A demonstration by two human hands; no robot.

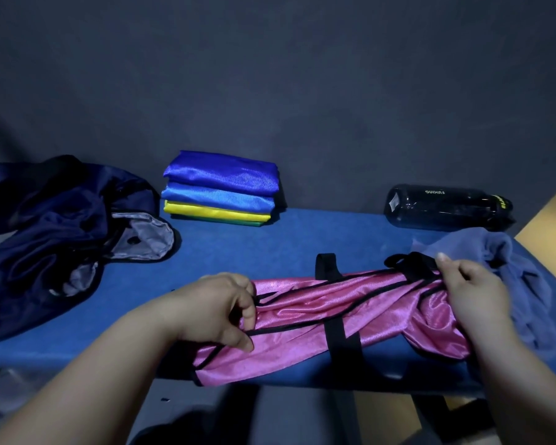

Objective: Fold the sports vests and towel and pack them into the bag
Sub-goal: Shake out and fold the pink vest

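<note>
Pink vest (318,313) stretched lengthwise along the near edge of the blue padded surface (270,245), its lower border hanging just over the front. We see the left hand (219,309) with fingers curled, pinching the black-piped hem at one end. The right hand (472,293) pinches the opposite end between thumb and fingers, beside a black strap (411,264).

We judge the fabric light, thin and glossy. It is limp and likely to slide on itself, so folds may slip unless pressed flat. The piped edges and corners give the surest hold; the slack middle, already bunched into creases, offers none. The black elastic band (341,338) across the middle should be tucked inside the fold.

Behind, a stack of folded vests (220,191) in blue, lighter blue, yellow and green lies near the open navy bag (61,239). The bluish towel (507,268) lies crumpled to the right, touching the pink vest — we expect it to be softer, thicker and less slippery. A dark bottle (446,205) lies on its side beyond it.
</note>
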